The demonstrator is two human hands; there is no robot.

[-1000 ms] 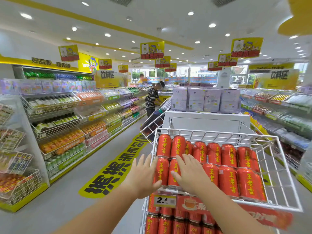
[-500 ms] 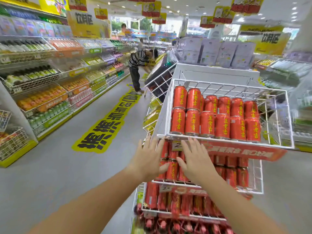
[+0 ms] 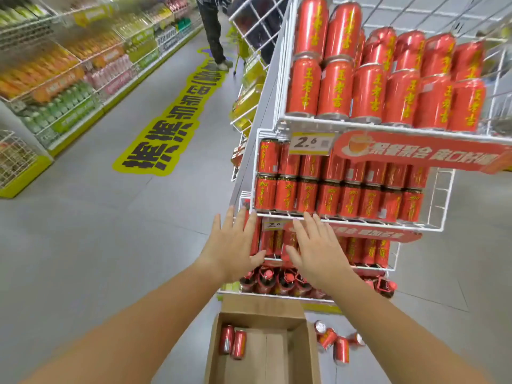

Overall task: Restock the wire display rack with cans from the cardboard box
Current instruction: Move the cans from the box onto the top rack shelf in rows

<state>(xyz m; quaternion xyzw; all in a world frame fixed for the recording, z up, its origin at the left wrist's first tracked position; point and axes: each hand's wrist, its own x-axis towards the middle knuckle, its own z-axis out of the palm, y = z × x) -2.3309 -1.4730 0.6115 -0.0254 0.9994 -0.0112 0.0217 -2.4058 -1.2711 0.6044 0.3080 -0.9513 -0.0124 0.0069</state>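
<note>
My left hand (image 3: pixel 235 245) and right hand (image 3: pixel 318 250) are spread wide and empty up by the wire display rack (image 3: pixel 439 200), and two cans (image 3: pixel 238 344) lie below in the cardboard box (image 3: pixel 302 353), ends pointing at the rack, nearer my left hand

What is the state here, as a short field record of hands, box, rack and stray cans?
left hand: open, fingers spread, holds nothing, in front of a lower tier
right hand: open, no grip on any can
cardboard box: on the floor, open, two cans inside
wire display rack: upper tiers stocked with red cans
loose cans: on floor right of box
</note>
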